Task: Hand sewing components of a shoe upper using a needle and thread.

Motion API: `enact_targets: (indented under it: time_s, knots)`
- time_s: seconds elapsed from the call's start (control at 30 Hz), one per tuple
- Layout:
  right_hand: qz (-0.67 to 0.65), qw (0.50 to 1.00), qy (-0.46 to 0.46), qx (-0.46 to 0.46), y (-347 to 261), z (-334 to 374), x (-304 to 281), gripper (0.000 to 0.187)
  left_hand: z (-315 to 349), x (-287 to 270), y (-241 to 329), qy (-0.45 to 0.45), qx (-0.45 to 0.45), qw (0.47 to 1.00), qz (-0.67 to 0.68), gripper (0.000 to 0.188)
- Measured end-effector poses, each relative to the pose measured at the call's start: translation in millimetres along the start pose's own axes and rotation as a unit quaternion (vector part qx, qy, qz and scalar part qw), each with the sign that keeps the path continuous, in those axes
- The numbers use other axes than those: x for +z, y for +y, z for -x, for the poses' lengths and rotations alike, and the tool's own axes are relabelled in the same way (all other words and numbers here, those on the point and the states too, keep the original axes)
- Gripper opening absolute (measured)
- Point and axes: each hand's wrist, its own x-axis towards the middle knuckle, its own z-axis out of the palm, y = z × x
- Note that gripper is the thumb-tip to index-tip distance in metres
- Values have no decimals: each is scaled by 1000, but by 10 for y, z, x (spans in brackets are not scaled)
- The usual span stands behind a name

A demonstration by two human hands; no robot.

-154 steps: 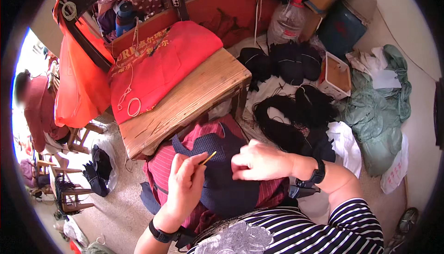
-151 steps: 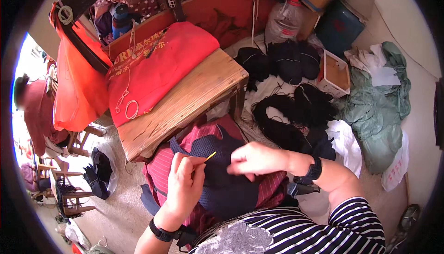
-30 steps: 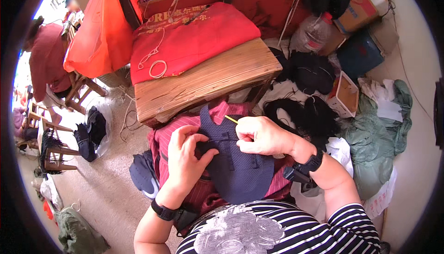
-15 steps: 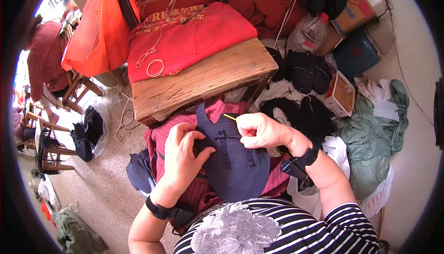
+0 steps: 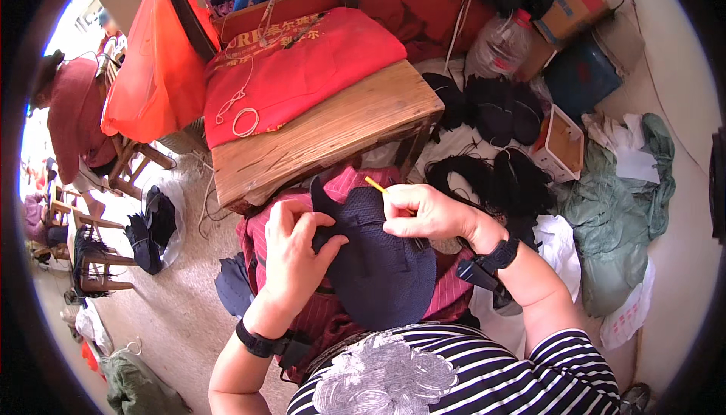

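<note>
Across my lap lies a dark navy knitted piece [image 5: 382, 283], shaped like a shoe upper, rounded at the near end and notched at the far end. My left hand [image 5: 291, 245] pinches its left edge between thumb and fingers. Over its far right part, my right hand [image 5: 427, 212] is closed around a thin yellow-handled tool [image 5: 374, 184]. One yellow end sticks out up and left of the fingers; the tool's working tip is hidden. A dark cord or strip runs across the piece toward the right fingers.
Ahead stands a wooden bench [image 5: 325, 131] with a red cloth [image 5: 302, 75] on it. Bundles of black strands [image 5: 522, 184], a white box [image 5: 561, 143] and green plastic sheeting [image 5: 612, 211] lie at right. An orange bag [image 5: 159, 60] hangs at left; a person [image 5: 79, 113] sits beyond it.
The knitted piece has tilted, its upper left tip shifting left. My right hand has moved slightly left with the yellow-handled tool, which has turned a little. My left hand keeps its grip.
</note>
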Motion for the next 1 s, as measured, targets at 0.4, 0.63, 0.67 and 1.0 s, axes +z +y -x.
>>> enact_targets:
  time_s: [0.4,0.63,0.67,1.0]
  knots:
    - [-61,977,83,187,180,351,-15,15,-58,156,-82,-2,-6,999,37,23]
    - [47,977,115,174,359,460,-217,18,-46,121,-125,-32,-32,998,51,21]
    - [54,972,109,200,396,497,-279,18,-50,127,-132,-32,-29,998,48,20]
    - [285,905,152,278,965,849,-447,16,-29,190,-184,-13,-19,998,57,20]
